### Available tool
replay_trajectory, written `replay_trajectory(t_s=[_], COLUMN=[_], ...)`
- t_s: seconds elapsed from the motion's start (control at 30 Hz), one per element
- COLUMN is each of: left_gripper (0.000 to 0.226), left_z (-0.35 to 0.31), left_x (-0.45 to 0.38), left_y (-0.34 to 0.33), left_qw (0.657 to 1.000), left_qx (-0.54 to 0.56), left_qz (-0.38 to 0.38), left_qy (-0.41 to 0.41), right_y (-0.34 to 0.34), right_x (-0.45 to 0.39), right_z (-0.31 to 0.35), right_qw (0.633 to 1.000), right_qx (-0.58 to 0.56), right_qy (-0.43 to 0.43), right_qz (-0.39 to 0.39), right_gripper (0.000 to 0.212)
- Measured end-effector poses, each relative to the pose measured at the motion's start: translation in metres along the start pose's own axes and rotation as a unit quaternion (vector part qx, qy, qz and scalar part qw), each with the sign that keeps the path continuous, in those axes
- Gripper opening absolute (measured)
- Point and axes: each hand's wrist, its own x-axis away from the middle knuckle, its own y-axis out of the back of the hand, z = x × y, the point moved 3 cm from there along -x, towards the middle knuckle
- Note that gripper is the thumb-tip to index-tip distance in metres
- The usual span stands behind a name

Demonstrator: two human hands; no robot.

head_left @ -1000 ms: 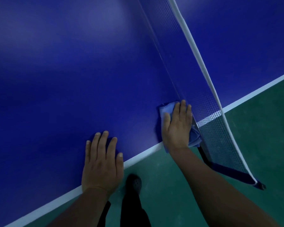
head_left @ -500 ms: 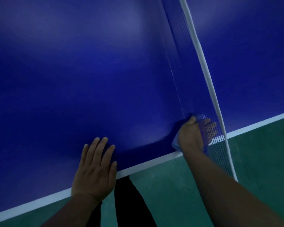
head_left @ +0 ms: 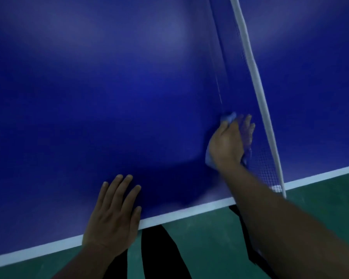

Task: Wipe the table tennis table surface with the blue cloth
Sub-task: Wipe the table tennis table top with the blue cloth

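Blue bench (head_left: 109, 87) filling most of the view, white edge line (head_left: 179, 215) along its near side. Net (head_left: 256, 137) as landmark: upright mesh with a white top band, crossing the bench and blocking the way to the far half. Right hand (head_left: 229, 143) flat against the foot of the net, fingers extended and partly seen through the mesh, pressing the cloth (head_left: 228, 117) onto the bench; cloth mostly hidden under the palm, bits showing at fingertips and wrist. Left hand (head_left: 115, 214) well away from the net, palm flat at the edge line, fingers spread, holding nothing. Green floor (head_left: 320, 194) below the net's end; dark trouser legs (head_left: 161, 254) beneath the bench edge.
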Motion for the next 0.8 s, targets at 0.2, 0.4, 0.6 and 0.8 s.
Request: replay_trajectory(t_s=[0.2, 0.4, 0.6, 0.8], left_gripper=[0.061, 0.057, 0.058, 0.052], left_z=[0.003, 0.002, 0.003, 0.000], left_x=[0.001, 0.001, 0.002, 0.003], left_y=[-0.004, 0.000, -0.001, 0.003], left_qw=[1.000, 0.998, 0.998, 0.997], left_qx=[-0.012, 0.006, 0.001, 0.006], left_qz=[-0.010, -0.064, -0.057, -0.073], left_qy=[0.009, 0.021, 0.024, 0.021], right_y=[-0.062, -0.048, -0.046, -0.064], right_x=[0.003, 0.091, -0.006, 0.041], right_z=[0.089, 0.008, 0.046, 0.057], right_qw=[0.938, 0.833, 0.976, 0.910], right_qx=[0.157, 0.147, 0.142, 0.151], right_qy=[0.307, 0.498, 0.160, 0.367], right_qz=[0.039, 0.192, 0.045, 0.118], right_gripper=[0.054, 0.053, 0.055, 0.053])
